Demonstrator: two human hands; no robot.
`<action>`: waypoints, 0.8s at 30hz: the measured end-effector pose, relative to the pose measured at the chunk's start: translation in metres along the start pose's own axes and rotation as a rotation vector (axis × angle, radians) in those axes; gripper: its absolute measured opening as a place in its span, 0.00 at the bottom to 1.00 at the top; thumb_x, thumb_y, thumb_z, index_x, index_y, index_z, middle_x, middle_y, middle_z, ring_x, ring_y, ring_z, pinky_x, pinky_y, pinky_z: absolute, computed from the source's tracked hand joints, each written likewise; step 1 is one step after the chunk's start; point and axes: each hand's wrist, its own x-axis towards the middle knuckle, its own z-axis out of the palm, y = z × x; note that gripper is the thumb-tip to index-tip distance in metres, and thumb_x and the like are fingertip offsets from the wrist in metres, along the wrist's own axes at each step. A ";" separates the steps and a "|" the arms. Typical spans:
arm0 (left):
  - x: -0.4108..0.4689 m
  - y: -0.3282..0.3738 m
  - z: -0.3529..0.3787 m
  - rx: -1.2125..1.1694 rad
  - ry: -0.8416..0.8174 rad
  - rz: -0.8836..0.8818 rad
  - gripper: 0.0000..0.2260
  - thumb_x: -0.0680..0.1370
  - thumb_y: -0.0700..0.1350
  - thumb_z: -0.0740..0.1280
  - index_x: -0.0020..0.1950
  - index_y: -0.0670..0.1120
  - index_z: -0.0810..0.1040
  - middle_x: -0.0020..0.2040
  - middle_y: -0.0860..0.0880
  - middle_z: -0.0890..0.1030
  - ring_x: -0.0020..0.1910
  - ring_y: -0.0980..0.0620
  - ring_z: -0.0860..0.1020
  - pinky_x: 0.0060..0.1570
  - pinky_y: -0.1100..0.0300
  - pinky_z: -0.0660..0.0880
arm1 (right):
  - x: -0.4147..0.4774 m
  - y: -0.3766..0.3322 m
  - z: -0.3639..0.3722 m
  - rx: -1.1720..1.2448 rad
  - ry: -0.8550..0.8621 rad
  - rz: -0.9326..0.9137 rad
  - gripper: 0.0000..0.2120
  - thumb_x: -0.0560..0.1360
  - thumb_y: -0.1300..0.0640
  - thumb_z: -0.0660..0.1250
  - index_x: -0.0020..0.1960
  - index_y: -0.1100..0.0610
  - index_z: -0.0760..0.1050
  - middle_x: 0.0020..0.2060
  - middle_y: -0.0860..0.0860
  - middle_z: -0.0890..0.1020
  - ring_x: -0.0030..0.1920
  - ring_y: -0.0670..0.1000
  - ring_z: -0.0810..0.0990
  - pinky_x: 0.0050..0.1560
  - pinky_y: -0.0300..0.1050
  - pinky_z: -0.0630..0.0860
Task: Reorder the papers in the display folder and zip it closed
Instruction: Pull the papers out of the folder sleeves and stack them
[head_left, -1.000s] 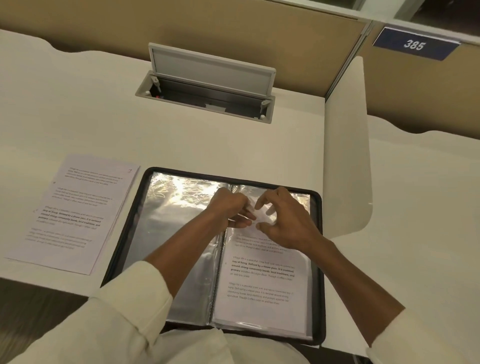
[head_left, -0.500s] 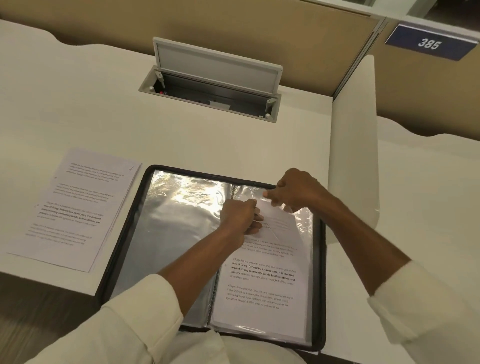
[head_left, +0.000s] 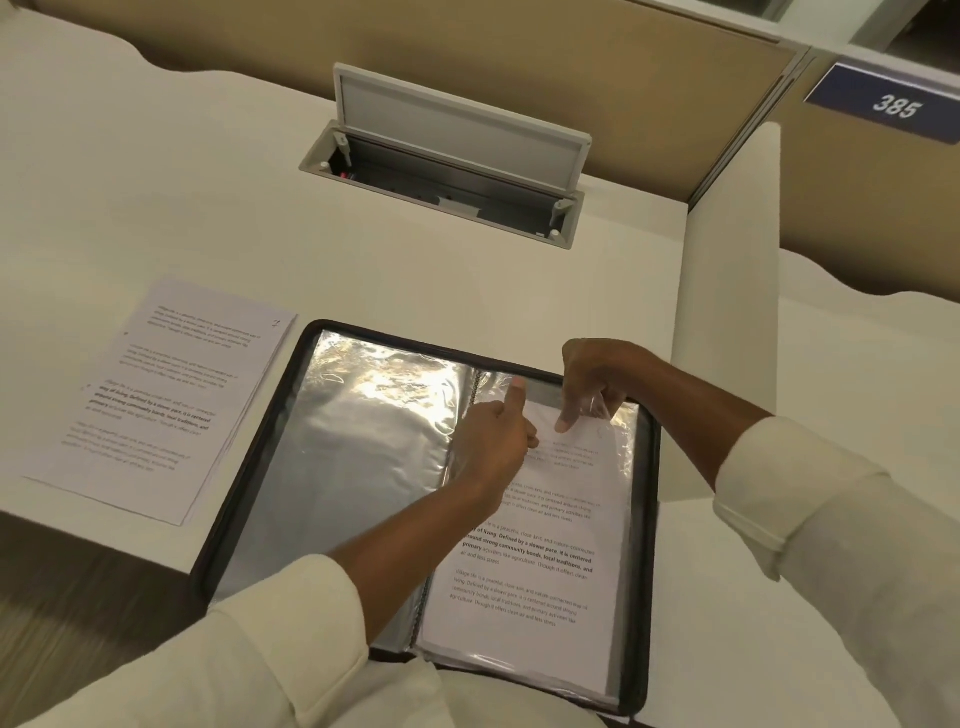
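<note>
Carefully hold the sleeve (head_left: 619, 415) open at the display folder's (head_left: 249, 467) top edge: right grip (head_left: 597, 374) pinches its plastic; left grip (head_left: 498, 441), fingers curled, apparently holds the sheet (head_left: 545, 519). Slide squarely.

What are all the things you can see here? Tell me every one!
desk: one, white, under everything
display folder: one, black-edged, shiny inside, open at the desk's near edge
printed page: one showing, white, in the folder's right-hand clear sleeve
loose papers: small stack, white, left of the folder
cable box: one, grey, lid up, set in the desk's far side
partition: tan, behind the desk
divider: one, white, at the desk's right edge
number sign: one, blue, reads 385, top right
cuffs: two, cream, on the arms
left hand: one, fingers curled, thumb up, at the page's top
right hand: one, pinching the clear sleeve's top edge
</note>
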 end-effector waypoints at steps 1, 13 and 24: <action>-0.001 -0.005 0.001 0.095 0.019 0.073 0.32 0.85 0.68 0.56 0.36 0.46 0.83 0.34 0.49 0.86 0.40 0.49 0.85 0.48 0.51 0.81 | 0.002 -0.001 0.000 -0.017 -0.008 0.009 0.29 0.61 0.58 0.88 0.54 0.67 0.79 0.44 0.61 0.88 0.43 0.61 0.89 0.49 0.57 0.87; -0.016 -0.116 -0.022 0.857 -0.010 0.715 0.46 0.77 0.78 0.59 0.82 0.45 0.58 0.87 0.44 0.44 0.86 0.44 0.43 0.83 0.46 0.50 | 0.012 0.008 -0.012 -0.078 0.020 -0.034 0.22 0.63 0.59 0.87 0.50 0.68 0.83 0.45 0.62 0.87 0.44 0.63 0.89 0.48 0.59 0.87; -0.025 -0.138 -0.028 0.862 0.017 0.968 0.50 0.78 0.73 0.66 0.84 0.37 0.54 0.86 0.35 0.46 0.86 0.35 0.47 0.81 0.35 0.56 | 0.028 0.025 -0.038 -0.034 0.252 -0.145 0.18 0.72 0.54 0.82 0.54 0.65 0.84 0.50 0.57 0.86 0.49 0.57 0.84 0.46 0.48 0.78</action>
